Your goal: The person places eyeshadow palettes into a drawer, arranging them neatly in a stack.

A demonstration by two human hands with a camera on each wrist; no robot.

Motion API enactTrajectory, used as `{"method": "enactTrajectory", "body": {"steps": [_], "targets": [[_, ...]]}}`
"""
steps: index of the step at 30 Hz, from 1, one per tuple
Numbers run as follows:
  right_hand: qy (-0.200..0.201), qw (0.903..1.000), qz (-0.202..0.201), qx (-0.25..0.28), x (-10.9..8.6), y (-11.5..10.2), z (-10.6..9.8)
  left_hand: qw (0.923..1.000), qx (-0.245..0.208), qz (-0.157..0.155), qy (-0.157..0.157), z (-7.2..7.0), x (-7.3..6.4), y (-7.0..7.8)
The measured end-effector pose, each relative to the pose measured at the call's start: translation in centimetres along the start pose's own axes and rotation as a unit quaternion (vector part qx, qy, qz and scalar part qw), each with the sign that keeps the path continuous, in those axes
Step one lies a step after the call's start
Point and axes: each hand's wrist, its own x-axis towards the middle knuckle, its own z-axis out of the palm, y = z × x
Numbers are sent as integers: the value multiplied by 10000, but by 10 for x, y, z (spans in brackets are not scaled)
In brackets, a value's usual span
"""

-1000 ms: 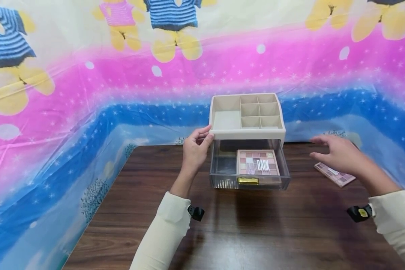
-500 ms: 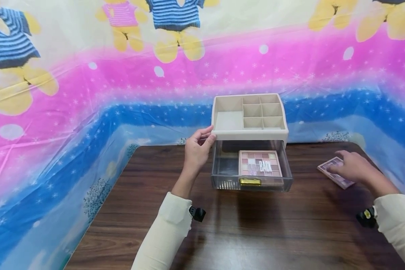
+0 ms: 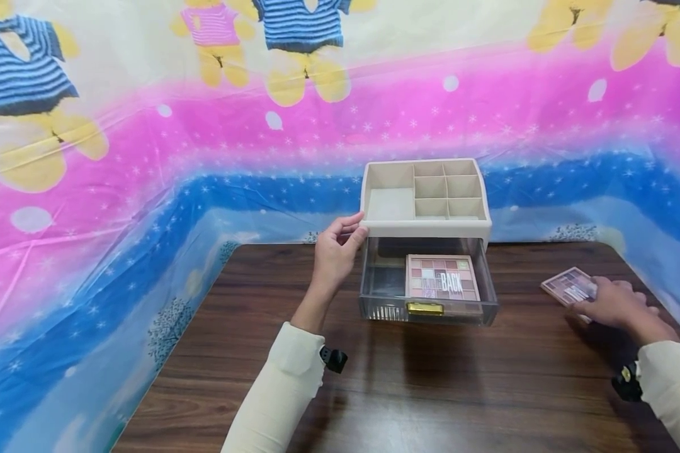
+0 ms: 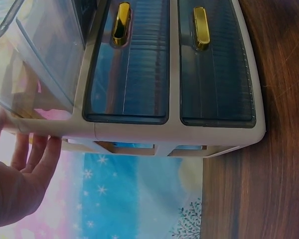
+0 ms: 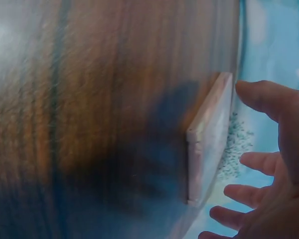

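A cream desktop organizer (image 3: 429, 229) stands at the back of the table with its top drawer (image 3: 390, 308) pulled out. Inside the drawer lies a pink eyeshadow palette (image 3: 441, 277), face up. My left hand (image 3: 334, 255) holds the organizer's upper left edge, thumb at the front and fingers along the side, as the left wrist view shows. A second palette (image 3: 566, 286) lies on the table to the right. Over this one's right end is my right hand (image 3: 619, 305), covering part of it in the head view. In the right wrist view its fingers are spread, apart from the palette (image 5: 212, 134).
Two lower drawers with gold handles (image 4: 201, 27) are closed. On the organizer's top are several small compartments (image 3: 447, 187) and one larger one. A printed curtain (image 3: 204, 151) hangs behind and around the dark wooden table (image 3: 249, 371).
My right hand has moved right and down from the air beside the drawer to the loose palette's right end. My left hand keeps its hold on the organizer.
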Motion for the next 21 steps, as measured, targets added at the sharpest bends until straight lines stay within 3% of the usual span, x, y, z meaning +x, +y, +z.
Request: {"method": "enactTrajectory", "body": {"steps": [7, 14, 21], "targets": [[-299, 9993, 41, -216, 9, 6, 9, 10000, 27, -29, 9, 0, 0, 1], [-37, 9983, 555, -176, 15, 9, 19, 10000, 58, 9, -18, -1, 0, 2], [65, 9976, 645, -224, 19, 15, 21, 9999, 109, 13, -46, -1, 0, 2]]}}
